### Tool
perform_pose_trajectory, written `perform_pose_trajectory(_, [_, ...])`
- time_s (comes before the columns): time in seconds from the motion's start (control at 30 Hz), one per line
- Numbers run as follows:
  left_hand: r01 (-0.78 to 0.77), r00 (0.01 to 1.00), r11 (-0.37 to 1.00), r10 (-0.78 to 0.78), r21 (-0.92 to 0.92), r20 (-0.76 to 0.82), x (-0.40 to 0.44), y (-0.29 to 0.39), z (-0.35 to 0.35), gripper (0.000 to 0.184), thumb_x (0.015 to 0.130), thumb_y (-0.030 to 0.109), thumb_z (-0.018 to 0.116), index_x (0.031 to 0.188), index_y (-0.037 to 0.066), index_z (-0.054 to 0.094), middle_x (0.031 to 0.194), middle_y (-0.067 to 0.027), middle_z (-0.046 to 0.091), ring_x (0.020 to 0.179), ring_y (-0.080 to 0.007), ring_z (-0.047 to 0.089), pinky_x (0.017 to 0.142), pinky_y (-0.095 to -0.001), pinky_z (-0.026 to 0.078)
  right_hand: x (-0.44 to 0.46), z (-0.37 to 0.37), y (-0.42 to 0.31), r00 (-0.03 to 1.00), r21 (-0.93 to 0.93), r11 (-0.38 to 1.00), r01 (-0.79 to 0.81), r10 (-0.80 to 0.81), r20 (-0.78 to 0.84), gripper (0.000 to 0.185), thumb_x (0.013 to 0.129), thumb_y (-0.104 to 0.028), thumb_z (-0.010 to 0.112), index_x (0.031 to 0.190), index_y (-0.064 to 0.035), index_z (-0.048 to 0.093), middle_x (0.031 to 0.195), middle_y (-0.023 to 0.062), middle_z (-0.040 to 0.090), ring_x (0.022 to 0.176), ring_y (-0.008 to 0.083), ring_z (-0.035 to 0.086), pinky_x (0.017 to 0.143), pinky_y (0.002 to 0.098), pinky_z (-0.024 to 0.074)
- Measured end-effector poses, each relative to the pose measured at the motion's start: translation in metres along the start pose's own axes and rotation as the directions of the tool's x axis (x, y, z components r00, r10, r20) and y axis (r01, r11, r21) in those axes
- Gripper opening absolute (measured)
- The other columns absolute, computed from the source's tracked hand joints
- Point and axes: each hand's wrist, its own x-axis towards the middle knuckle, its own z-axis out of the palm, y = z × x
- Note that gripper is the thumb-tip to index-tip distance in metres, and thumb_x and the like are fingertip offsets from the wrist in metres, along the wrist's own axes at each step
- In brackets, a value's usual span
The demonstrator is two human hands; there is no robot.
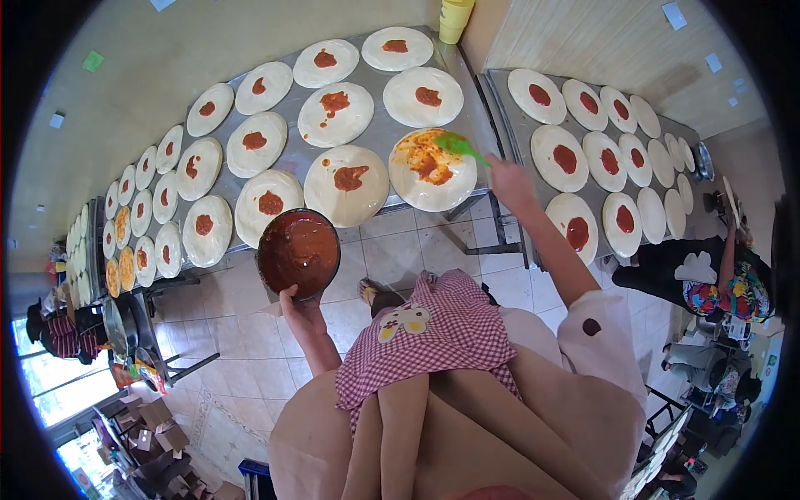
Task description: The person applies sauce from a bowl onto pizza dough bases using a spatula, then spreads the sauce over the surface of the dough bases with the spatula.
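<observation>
A black-rimmed bowl of red sauce (298, 252) is held by its near edge in my left hand (301, 307), beside the table's front edge. My right hand (510, 183) grips the handle of a green spatula (455, 142). The spatula's head lies on a round of dough (408, 188) at the front right of the metal table; orange-red sauce is smeared over its upper part. Just left of it, another dough round (317, 181) carries an unspread patch of sauce.
Rows of dough rounds with sauce patches cover the metal table (465, 65). A second table (498, 79) on the right bears more rounds. A yellow container (454, 20) stands at the back corner. Other people work at far right and far left.
</observation>
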Motion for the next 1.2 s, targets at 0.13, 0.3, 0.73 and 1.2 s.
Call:
perform_pose_trajectory(0.13, [0.012, 1.0, 1.0, -0.012, -0.007, 0.013, 0.004, 0.001, -0.005, 0.056, 0.075, 0.014, 0.053, 0.128, 0.001, 0.039, 0.126, -0.0148, 0.047, 0.11, -0.0287, 0.053, 0.083, -0.0414, 0.051, -0.065, -0.047, -0.002, 0.98, 0.056, 0.987, -0.15, 0.14, 0.143, 0.022, 0.084, -0.016, 0.05, 0.106, -0.0138, 0.052, 0.073, 0.0147, 0.062, 0.069, 0.0343, 0.061, 0.06, 0.046, 0.0479])
perform_pose_trajectory(0.3, [0.057, 0.998, 0.998, -0.058, 0.039, 0.034, 0.021, 0.004, -0.012, 0.06, 0.072, 0.017, 0.055, 0.129, 0.007, 0.038, 0.128, -0.0134, 0.046, 0.113, -0.0295, 0.051, 0.085, -0.0422, 0.049, -0.059, -0.037, -0.014, 0.981, 0.239, 0.953, -0.187, 0.195, -0.012, 0.021, 0.086, -0.019, 0.05, 0.107, -0.0143, 0.052, 0.074, 0.0128, 0.062, 0.069, 0.0342, 0.061, 0.06, 0.0466, 0.0471])
perform_pose_trajectory(0.73, [0.059, 0.993, 0.994, -0.068, 0.094, 0.099, 0.042, 0.019, -0.006, 0.06, 0.072, 0.017, 0.056, 0.129, 0.007, 0.038, 0.128, -0.0143, 0.046, 0.111, -0.0308, 0.052, 0.079, -0.0425, 0.053, -0.089, 0.017, -0.028, 0.964, 0.545, 0.803, -0.241, 0.131, 0.234, 0.028, 0.088, -0.022, 0.049, 0.115, -0.015, 0.05, 0.073, 0.0176, 0.061, 0.067, 0.0364, 0.06, 0.06, 0.0472, 0.0463])
perform_pose_trajectory(1.2, [0.108, 0.979, 0.987, -0.126, 0.115, 0.158, 0.044, 0.013, 0.009, 0.058, 0.073, 0.018, 0.055, 0.128, 0.007, 0.04, 0.126, -0.0119, 0.049, 0.109, -0.0286, 0.054, 0.079, -0.0419, 0.052, -0.097, 0.029, -0.048, 0.932, 0.426, 0.833, -0.354, 0.35, 0.091, 0.028, 0.087, -0.023, 0.051, 0.115, -0.0186, 0.051, 0.069, 0.0166, 0.061, 0.062, 0.0372, 0.06, 0.056, 0.0474, 0.0464])
